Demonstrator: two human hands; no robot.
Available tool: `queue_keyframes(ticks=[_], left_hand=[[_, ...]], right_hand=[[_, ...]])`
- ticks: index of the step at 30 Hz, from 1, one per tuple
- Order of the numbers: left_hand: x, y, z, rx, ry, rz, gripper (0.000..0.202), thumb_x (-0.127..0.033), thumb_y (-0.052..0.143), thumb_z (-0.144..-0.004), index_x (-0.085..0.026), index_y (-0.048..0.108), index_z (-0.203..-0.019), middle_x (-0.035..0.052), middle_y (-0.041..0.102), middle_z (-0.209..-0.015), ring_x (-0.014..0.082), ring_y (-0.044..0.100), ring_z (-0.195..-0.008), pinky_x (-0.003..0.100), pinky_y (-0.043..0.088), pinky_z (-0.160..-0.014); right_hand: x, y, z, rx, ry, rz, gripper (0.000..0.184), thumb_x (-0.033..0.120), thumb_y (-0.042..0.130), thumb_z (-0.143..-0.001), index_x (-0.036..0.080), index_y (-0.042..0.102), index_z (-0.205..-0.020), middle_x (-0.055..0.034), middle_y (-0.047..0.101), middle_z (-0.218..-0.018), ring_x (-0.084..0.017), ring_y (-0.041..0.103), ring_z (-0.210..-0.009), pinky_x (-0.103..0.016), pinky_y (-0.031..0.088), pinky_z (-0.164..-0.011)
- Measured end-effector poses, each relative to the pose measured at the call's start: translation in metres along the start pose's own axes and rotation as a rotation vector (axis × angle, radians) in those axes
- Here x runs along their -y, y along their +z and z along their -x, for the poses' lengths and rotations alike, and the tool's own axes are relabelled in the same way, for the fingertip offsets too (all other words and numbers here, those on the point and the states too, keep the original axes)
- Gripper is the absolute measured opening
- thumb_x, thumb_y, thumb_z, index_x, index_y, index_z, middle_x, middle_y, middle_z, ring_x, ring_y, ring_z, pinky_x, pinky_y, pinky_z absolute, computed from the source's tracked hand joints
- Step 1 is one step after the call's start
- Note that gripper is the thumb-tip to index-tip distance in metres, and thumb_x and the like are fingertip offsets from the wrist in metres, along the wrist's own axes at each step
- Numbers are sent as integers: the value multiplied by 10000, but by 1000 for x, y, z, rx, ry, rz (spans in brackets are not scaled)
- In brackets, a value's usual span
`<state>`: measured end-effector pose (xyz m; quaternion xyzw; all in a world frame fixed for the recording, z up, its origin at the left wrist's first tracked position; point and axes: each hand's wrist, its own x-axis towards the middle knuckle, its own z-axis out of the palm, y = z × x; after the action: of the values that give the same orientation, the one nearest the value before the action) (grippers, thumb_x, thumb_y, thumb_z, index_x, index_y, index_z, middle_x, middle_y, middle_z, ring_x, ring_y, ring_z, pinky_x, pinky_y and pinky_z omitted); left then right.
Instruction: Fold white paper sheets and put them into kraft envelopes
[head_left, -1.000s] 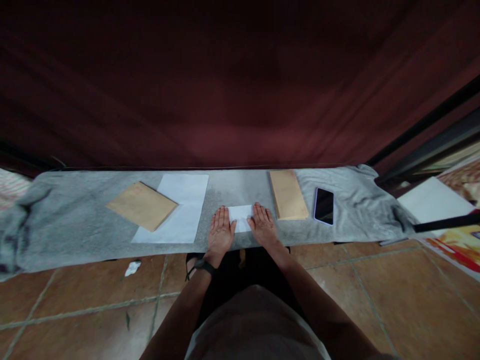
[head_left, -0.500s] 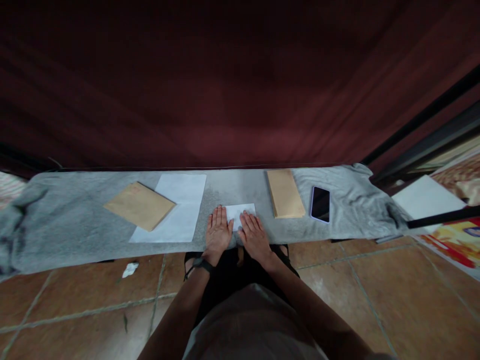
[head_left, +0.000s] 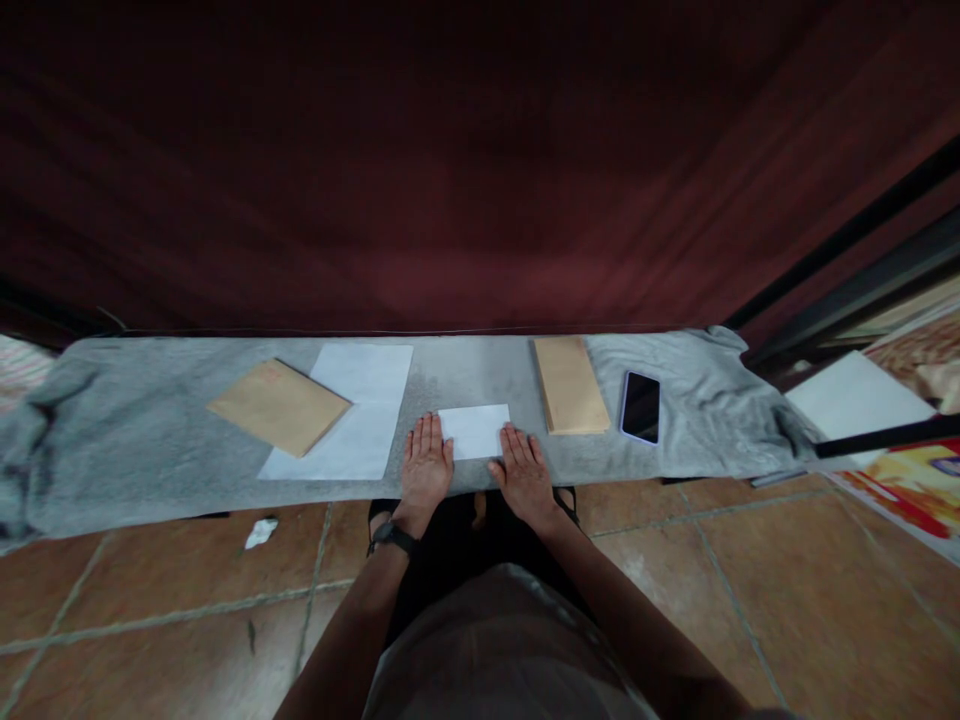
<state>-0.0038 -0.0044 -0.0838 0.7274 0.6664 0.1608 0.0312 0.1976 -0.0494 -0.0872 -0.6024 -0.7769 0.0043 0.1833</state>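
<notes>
While both my palms lie flat on the grey-covered counter (head_left: pixel 150 440), the folded paper (head_left: pixel 474 431) sits between them, near the counter's front edge. My left hand (head_left: pixel 425 466) rests just left of the paper and my right hand (head_left: pixel 523 472) just right of it. The fingers of both are stretched out, slightly apart, clamped on nothing. Right of the paper lies a brown envelope (head_left: pixel 570 384), and further right a phone (head_left: pixel 641 406). Left of the paper lies a white sheet (head_left: pixel 367 420), with a second brown envelope (head_left: pixel 279 406) overlapping it.
</notes>
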Motion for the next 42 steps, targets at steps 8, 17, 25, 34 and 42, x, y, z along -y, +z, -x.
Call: queue_keyframes(ticks=[8,17,25,34,42], left_hand=[[-15,-15,29,-11,143,48,579,-296,255,-1039,-85,250,-1579,149,301,-1644,252,211,-1546,474,267,-1248],[-36,-11,60,65,244,-43,596,-365,355,-1031,-24,368,-1520,208,350,-1605,277,266,-1526,478,289,-1236],[-22,-18,67,47,210,-107,653,-390,390,-1021,22,337,-1525,258,306,-1609,328,236,-1530,506,278,-1233],[-25,-21,67,91,228,-126,651,-228,487,-960,-184,305,-1583,188,190,-1665,353,207,-1531,564,304,-1205],[-24,-18,68,92,209,-109,689,-375,470,-998,-113,246,-1595,223,176,-1656,355,193,-1533,553,281,-1218]], right_hand=[[1,-2,0,6,-7,3,630,399,409,-1054,78,282,-1581,-178,376,-1597,-292,368,-1473,-513,266,-1215],[0,-2,1,30,-16,17,628,388,400,-1057,49,286,-1573,-186,363,-1601,-294,347,-1483,-513,257,-1218],[12,-6,1,5,16,-6,605,375,407,-1056,87,299,-1578,-179,373,-1597,-304,350,-1483,-553,241,-1220],[40,0,9,92,-121,-47,566,363,414,-1049,115,358,-1555,-133,378,-1606,-257,336,-1495,-489,233,-1239],[19,-3,16,37,-38,-8,624,393,427,-1044,73,314,-1568,-170,385,-1596,-277,366,-1478,-480,280,-1217]])
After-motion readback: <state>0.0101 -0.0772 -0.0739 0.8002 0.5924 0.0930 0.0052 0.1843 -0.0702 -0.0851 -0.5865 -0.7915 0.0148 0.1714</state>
